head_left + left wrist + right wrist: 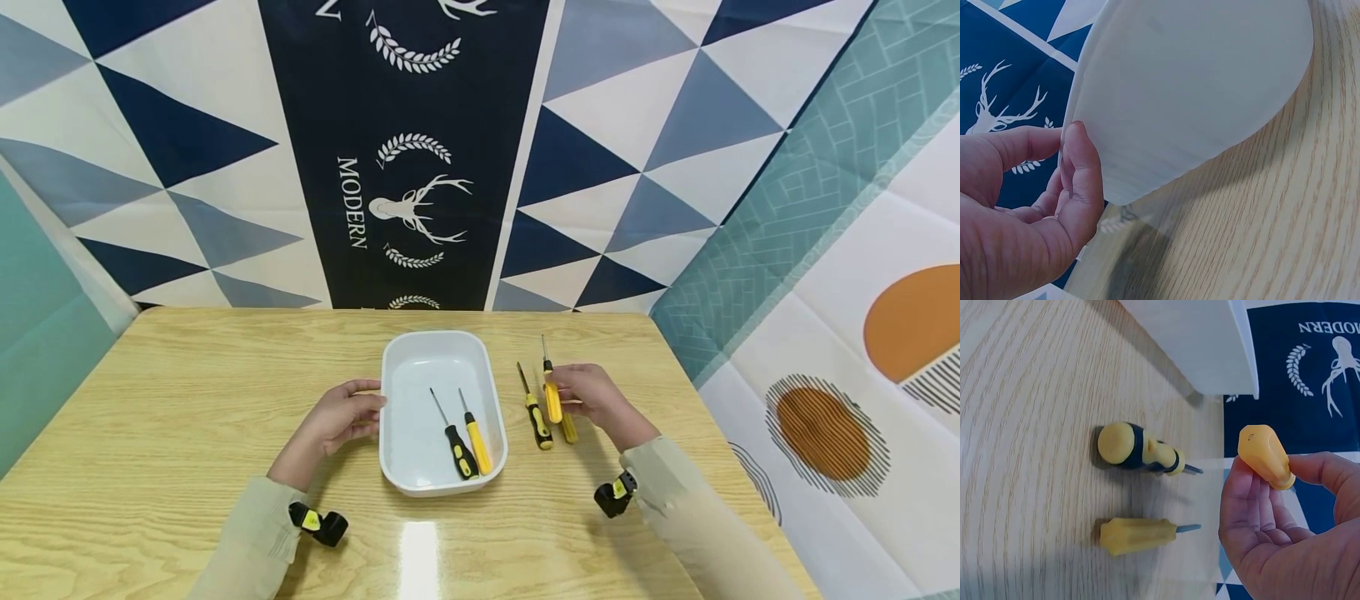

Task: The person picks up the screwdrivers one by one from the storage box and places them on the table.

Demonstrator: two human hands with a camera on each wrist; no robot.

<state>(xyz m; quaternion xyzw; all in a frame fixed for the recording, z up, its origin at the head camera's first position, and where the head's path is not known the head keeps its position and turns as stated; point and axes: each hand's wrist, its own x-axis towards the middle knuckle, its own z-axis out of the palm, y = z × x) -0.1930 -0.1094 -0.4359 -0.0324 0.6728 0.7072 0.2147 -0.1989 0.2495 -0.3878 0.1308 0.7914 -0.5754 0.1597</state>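
My left hand [348,417] pinches the left rim of a white tray [393,450] between thumb and fingers; the left wrist view shows the grip on the tray wall [1179,81]. Two screwdrivers lie inside: one with a black and yellow handle [461,452], one with a yellow handle [478,446]. To the right, my right hand [592,393] holds a yellow-handled screwdriver [553,402] above the table, its handle end [1263,450] between thumb and fingers. Beneath it on the table lie a black and yellow screwdriver [1141,449] and another yellow one [1141,534].
The wooden table [225,375] reaches back to a wall hung with patterned cloth [420,208]. A dark camera is strapped to each wrist, the left one [318,523] and the right one [615,494] both over the table.
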